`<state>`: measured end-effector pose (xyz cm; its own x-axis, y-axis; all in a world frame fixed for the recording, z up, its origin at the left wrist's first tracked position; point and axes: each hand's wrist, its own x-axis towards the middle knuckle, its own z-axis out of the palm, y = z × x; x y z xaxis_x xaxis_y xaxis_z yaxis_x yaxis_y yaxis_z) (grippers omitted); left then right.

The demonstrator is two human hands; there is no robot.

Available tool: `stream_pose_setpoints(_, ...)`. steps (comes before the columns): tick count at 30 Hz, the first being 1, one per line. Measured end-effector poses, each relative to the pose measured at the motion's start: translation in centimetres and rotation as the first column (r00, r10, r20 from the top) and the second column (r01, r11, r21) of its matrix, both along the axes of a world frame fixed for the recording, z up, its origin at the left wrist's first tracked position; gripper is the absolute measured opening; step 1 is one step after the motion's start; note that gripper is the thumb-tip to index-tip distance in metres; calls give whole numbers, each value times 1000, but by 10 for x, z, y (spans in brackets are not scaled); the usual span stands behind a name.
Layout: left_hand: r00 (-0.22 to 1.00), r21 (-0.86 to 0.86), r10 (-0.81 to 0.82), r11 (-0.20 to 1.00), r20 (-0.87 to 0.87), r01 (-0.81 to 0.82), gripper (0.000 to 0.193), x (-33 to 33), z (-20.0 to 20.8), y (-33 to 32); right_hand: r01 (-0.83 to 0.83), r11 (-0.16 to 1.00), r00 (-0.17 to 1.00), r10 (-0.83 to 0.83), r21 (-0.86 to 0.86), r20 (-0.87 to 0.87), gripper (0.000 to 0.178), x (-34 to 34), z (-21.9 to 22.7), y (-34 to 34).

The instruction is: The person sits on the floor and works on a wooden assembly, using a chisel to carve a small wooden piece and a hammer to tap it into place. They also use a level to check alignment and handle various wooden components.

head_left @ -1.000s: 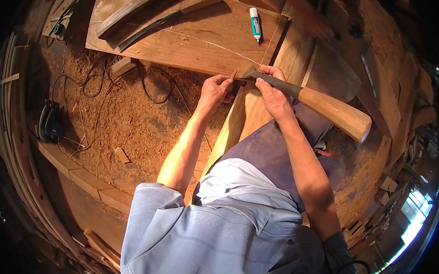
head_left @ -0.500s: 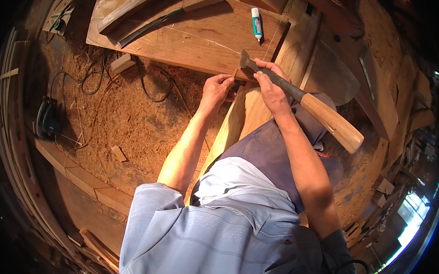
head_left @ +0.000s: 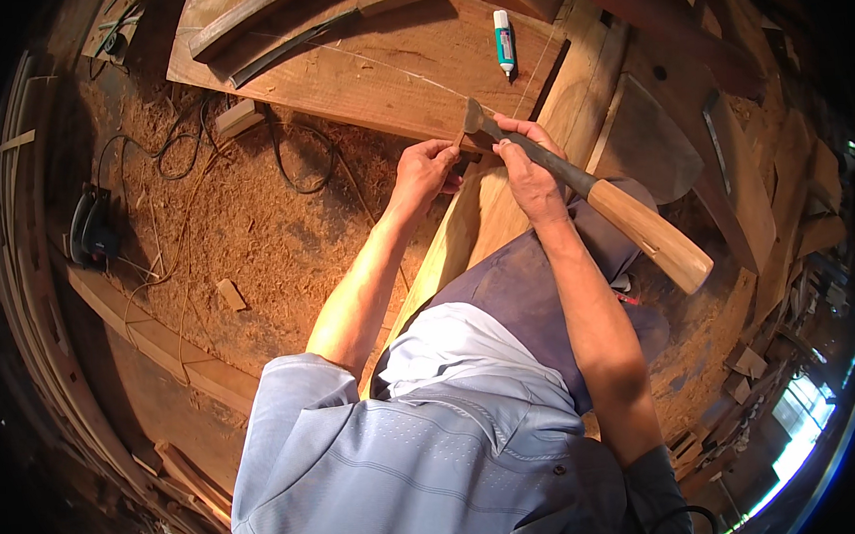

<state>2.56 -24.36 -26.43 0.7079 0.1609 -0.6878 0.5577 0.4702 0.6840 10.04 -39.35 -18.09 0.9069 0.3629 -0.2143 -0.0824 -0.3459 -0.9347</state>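
My right hand [head_left: 536, 169] is closed round the dark metal shank of a long chisel [head_left: 628, 220] with a pale wooden handle. Its flared end points up and left, and the handle slants down to the right past my forearm. Just left of that end, my left hand [head_left: 427, 175] pinches a thin brown sliver of wood [head_left: 459, 139] between thumb and fingertips, close against the metal. Both hands are over the near edge of a wide brown board [head_left: 389, 90], beside a pale timber beam [head_left: 502, 203].
On the board lie a white and teal marker tube [head_left: 504, 46], a dark blade with a wooden handle [head_left: 309, 39] and a curved wood piece [head_left: 245, 22]. Sawdust, cords and a black power tool [head_left: 92, 227] cover the floor at left. Another person's arm [head_left: 662, 32] reaches in top right.
The chisel's flared end has shifted slightly left, nearer the sliver in my left fingers. At top right, the other person's arm has moved right and downward.
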Motion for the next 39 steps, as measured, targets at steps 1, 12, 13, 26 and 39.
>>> stream_pose_setpoints(1,1000,6,-6,1000,0,6,27,0,0,0,-2,1000,1000,2,-3,3,24,0,0,0)
stream_pose_setpoints(12,1000,12,-6,1000,-18,7,28,1,2,0,-10,1000,999,10,0,33,25,2,-1,-2)
stream_pose_setpoints(13,1000,17,-9,1000,-18,9,28,1,2,0,-11,1000,1000,11,-5,25,25,2,0,-2)
stream_pose_setpoints(26,1000,21,-9,1000,-24,10,29,2,0,0,-8,1000,999,9,-19,41,25,1,1,-1)
stream_pose_setpoints(39,1000,28,-15,999,-13,15,29,2,1,1,-1,1000,1000,1,-26,-21,26,2,5,0)
